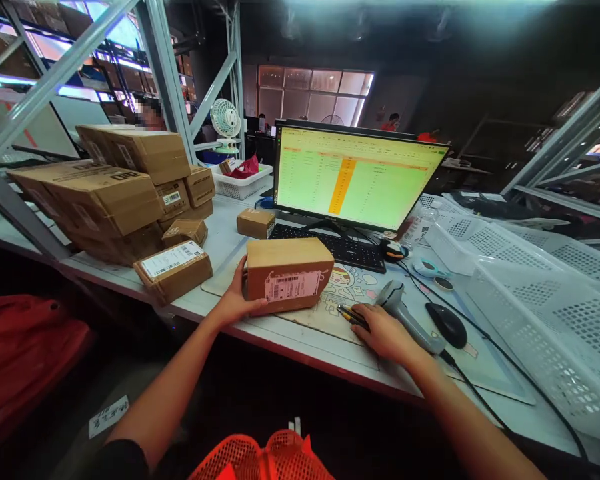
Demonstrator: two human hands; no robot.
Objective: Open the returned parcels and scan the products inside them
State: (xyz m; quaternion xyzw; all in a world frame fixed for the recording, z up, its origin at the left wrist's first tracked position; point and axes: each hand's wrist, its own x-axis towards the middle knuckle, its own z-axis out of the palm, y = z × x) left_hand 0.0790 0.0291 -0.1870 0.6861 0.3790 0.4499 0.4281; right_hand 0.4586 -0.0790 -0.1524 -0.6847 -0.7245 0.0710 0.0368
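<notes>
A cardboard box (290, 275) with a white barcode label on its front stands on the printed desk mat (325, 310). My left hand (237, 300) grips its left end, the thumb along the lower front edge and the other fingers partly hidden behind the side. To the right of the box, my right hand (380, 328) rests low on the mat, fingers closed over a slim black-and-yellow utility knife (351, 316) whose tip points left. Right beside that hand lies a grey barcode scanner (410, 320), its cable trailing toward the front edge.
Stacked cartons (110, 193) and a labelled flat box (174, 267) occupy the left. Behind are a small box (256, 223), a monitor (355, 177) and a keyboard (355, 253). A black mouse (447, 324) and white plastic baskets (540, 333) sit at right.
</notes>
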